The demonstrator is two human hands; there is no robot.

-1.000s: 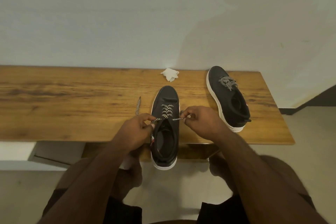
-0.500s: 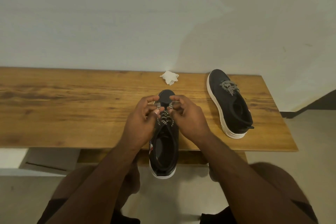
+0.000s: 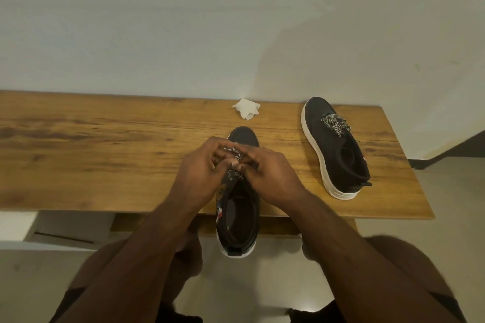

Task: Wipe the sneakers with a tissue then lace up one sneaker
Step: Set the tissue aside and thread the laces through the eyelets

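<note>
wood-grain counter (image 3: pixel 91 155) against plain pale wall (image 3: pixel 183 21) — tiled floor (image 3: pixel 451 207) below, dark baseboard (image 3: pixel 462 147) at far right.

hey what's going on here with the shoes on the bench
A person is lacing up a black sneaker whose heel hangs over the near edge of a wooden bench. The left hand and right hand meet over its eyelets, each pinching the black-and-white lace. A second sneaker sits to the right with its lace bunched near the toe. A crumpled tissue lies by the wall, apart from both, so wiping looks finished.
</note>
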